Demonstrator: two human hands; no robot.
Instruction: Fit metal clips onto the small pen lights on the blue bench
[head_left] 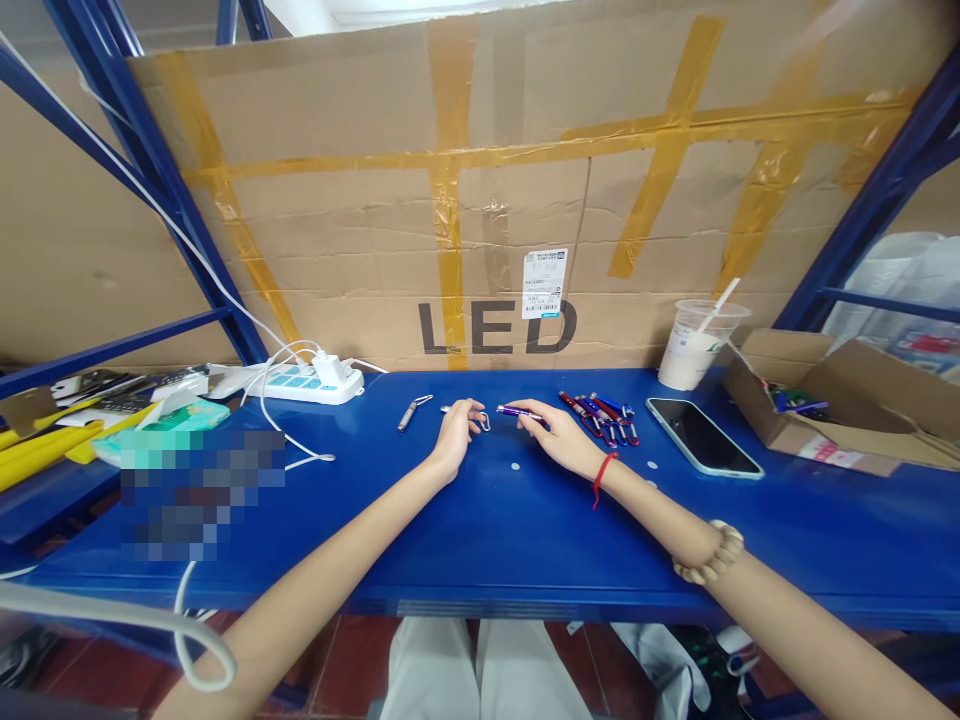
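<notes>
My left hand (456,440) is closed around a small silver carabiner flashlight; its metal clip (485,422) sticks out to the right, and the fingers cover most of the body. Between the fingertips of my right hand (559,435) is a slim purple mini flashlight (513,410), its free end pointing left toward the other hand. A silver mini flashlight with a clip (407,414) lies apart on the blue table, left of my left hand. To the right of my right hand, several red, blue and purple mini flashlights (600,418) with clips lie in a pile.
A phone (705,437), a drink cup with a straw (688,350) and an open cardboard box (817,425) stand on the right. A white power strip (307,382) with cables sits at the back left. A large cardboard sheet (360,250) closes off the table's back.
</notes>
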